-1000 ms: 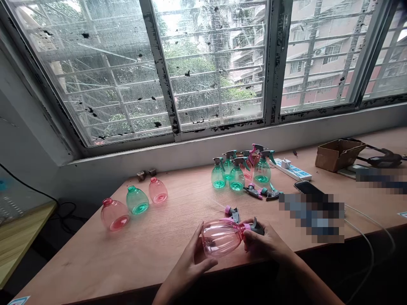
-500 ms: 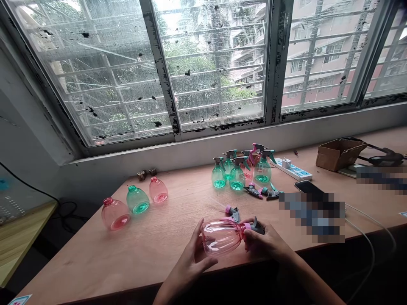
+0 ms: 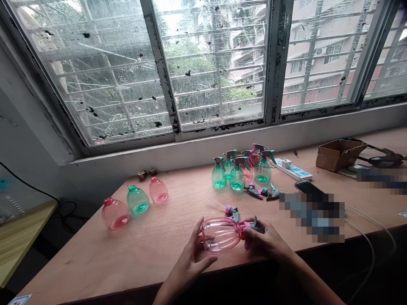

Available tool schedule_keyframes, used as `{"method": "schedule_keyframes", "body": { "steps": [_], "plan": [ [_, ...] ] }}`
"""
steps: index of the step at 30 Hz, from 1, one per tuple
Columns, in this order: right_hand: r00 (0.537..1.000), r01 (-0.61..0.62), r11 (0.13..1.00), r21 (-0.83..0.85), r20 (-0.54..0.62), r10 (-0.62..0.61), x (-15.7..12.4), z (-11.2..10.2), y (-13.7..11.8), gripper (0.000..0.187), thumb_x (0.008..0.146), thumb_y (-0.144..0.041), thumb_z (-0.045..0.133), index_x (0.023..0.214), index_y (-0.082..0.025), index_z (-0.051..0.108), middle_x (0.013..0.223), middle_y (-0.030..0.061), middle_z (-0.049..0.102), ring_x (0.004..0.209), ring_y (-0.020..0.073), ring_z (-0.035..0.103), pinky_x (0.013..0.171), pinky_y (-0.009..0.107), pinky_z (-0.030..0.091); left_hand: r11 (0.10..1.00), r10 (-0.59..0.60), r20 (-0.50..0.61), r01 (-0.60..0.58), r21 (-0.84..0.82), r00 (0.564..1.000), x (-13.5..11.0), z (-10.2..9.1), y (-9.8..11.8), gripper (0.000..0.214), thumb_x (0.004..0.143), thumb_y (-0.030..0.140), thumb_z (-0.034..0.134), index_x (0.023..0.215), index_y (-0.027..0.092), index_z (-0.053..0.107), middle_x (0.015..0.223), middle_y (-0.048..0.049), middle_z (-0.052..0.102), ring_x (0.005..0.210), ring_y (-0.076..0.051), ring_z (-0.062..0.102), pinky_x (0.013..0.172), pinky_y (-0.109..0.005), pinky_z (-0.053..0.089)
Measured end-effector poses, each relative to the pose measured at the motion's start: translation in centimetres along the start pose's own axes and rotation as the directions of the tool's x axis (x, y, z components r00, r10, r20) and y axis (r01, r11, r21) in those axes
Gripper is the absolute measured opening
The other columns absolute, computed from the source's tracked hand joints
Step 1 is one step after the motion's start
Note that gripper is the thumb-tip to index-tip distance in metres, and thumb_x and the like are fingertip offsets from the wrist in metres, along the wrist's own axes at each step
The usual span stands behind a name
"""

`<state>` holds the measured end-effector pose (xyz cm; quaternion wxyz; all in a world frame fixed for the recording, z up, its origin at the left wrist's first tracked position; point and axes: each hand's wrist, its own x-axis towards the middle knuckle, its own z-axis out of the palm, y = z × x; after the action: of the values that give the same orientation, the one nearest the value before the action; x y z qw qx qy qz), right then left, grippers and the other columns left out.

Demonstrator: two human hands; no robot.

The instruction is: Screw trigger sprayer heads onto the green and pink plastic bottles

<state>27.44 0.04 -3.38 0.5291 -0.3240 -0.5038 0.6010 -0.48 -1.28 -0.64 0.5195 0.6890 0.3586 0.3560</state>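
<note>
A clear pink spray bottle (image 3: pixel 221 234) lies on its side just above the wooden table's (image 3: pixel 127 250) near edge. My left hand (image 3: pixel 192 257) cups the bottle's wide base, fingers curled round it. At the bottle's neck, my right hand (image 3: pixel 265 243) is closed round the grey and pink trigger head (image 3: pixel 256 225). A loose pink and grey trigger head (image 3: pixel 232 212) lies just beyond the bottle.
Two pink and one green headless bottles (image 3: pixel 137 200) stand at the left. Several finished spray bottles (image 3: pixel 241 171) cluster at the back, with loose trigger heads (image 3: pixel 262 192) beside them. A power strip (image 3: pixel 294 169), phone (image 3: pixel 307 187), cardboard box (image 3: pixel 338 153) and white cables (image 3: pixel 365 237) lie to the right.
The pink bottle has turned slightly in my hands and its base sits a little higher; my left fingers have shifted round it. Everything else is unmoved.
</note>
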Motion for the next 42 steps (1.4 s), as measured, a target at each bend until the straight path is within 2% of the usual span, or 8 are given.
{"method": "schedule_keyframes", "body": {
  "steps": [8, 11, 20, 23, 28, 34, 38, 42],
  "plan": [
    [1.0, 0.001, 1.0, 0.004, 0.001, -0.001, 0.1, 0.0, 0.1, 0.035, 0.082, -0.04, 0.077, 0.102, -0.015, 0.063, 0.073, 0.0026, 0.071, 0.058, 0.0184, 0.069, 0.058, 0.034, 0.06, 0.999, -0.035, -0.012, 0.034, -0.036, 0.999, -0.1, 0.0, -0.2, 0.107, 0.081, 0.042, 0.077, 0.158, 0.025, 0.004, 0.13, -0.0145, 0.058, 0.128, -0.03, 0.053, 0.115, -0.047, 0.03],
    [1.0, -0.004, 1.0, 0.003, 0.002, 0.004, 0.0, 0.0, 0.0, 0.036, 0.082, -0.041, 0.078, 0.101, -0.015, 0.062, 0.072, 0.0022, 0.07, 0.058, 0.0186, 0.069, 0.058, 0.034, 0.059, 0.996, -0.05, -0.01, 0.049, -0.076, 0.999, -0.2, -0.1, -0.2, 0.103, 0.082, 0.045, 0.076, 0.158, 0.023, 0.01, 0.132, -0.0157, 0.058, 0.127, -0.032, 0.054, 0.114, -0.048, 0.033],
    [1.0, -0.016, 1.0, 0.007, -0.017, 0.016, 0.0, 0.0, 0.1, 0.038, 0.078, -0.044, 0.08, 0.098, -0.016, 0.063, 0.07, 0.0005, 0.068, 0.058, 0.0192, 0.068, 0.058, 0.035, 0.059, 0.999, 0.027, 0.014, -0.027, -0.047, 1.0, 0.0, 0.1, 0.3, 0.1, 0.084, 0.031, 0.077, 0.157, 0.035, 0.009, 0.145, -0.0101, 0.051, 0.137, -0.03, 0.046, 0.119, -0.049, 0.027],
    [1.0, -0.015, 1.0, 0.007, -0.015, 0.016, 0.0, 0.0, 0.1, 0.038, 0.079, -0.044, 0.079, 0.1, -0.016, 0.063, 0.07, 0.0007, 0.068, 0.058, 0.0192, 0.068, 0.058, 0.036, 0.06, 0.998, 0.001, -0.011, -0.002, -0.067, 1.0, -0.1, 0.1, 0.1, 0.1, 0.083, 0.036, 0.077, 0.158, 0.032, 0.011, 0.149, -0.0126, 0.048, 0.136, -0.031, 0.046, 0.119, -0.05, 0.028],
    [0.999, -0.03, 1.0, -0.001, -0.018, 0.03, -0.1, 0.2, -0.2, 0.043, 0.076, -0.048, 0.081, 0.099, -0.015, 0.064, 0.069, 0.0008, 0.068, 0.057, 0.0197, 0.068, 0.057, 0.036, 0.059, 0.999, -0.021, -0.015, 0.02, -0.049, 1.0, -0.1, 0.0, -0.1, 0.101, 0.083, 0.039, 0.076, 0.158, 0.026, 0.009, 0.14, -0.0149, 0.055, 0.131, -0.031, 0.052, 0.117, -0.05, 0.031],
    [0.997, -0.072, 0.997, -0.017, -0.041, 0.071, -0.3, 0.6, -1.0, 0.048, 0.071, -0.052, 0.083, 0.097, -0.015, 0.065, 0.066, 0.0009, 0.069, 0.055, 0.019, 0.068, 0.056, 0.032, 0.057, 0.997, -0.006, 0.01, 0.007, -0.083, 1.0, 0.0, 0.2, 0.7, 0.102, 0.083, 0.037, 0.077, 0.158, 0.032, 0.008, 0.16, -0.0108, 0.035, 0.145, -0.033, 0.036, 0.122, -0.051, 0.022],
    [0.997, -0.074, 0.996, -0.052, -0.024, 0.072, -0.4, 0.6, -1.2, 0.045, 0.073, -0.05, 0.082, 0.096, -0.015, 0.064, 0.069, 0.0021, 0.071, 0.058, 0.0191, 0.069, 0.056, 0.03, 0.056, 0.997, -0.018, -0.015, 0.016, -0.08, 1.0, 0.1, 0.2, 0.1, 0.098, 0.082, 0.04, 0.077, 0.157, 0.029, 0.016, 0.16, -0.0126, 0.035, 0.142, -0.035, 0.04, 0.12, -0.051, 0.028],
    [0.995, -0.095, 0.994, -0.062, -0.02, 0.094, -0.5, 0.6, -1.3, 0.047, 0.073, -0.051, 0.082, 0.096, -0.015, 0.064, 0.068, 0.002, 0.07, 0.058, 0.0192, 0.069, 0.055, 0.031, 0.057, 0.998, 0.028, -0.023, -0.029, -0.062, 0.999, -0.1, 0.3, -0.1, 0.097, 0.083, 0.033, 0.077, 0.157, 0.035, 0.014, 0.163, -0.0093, 0.028, 0.143, -0.032, 0.04, 0.12, -0.049, 0.027]
  ]
}}
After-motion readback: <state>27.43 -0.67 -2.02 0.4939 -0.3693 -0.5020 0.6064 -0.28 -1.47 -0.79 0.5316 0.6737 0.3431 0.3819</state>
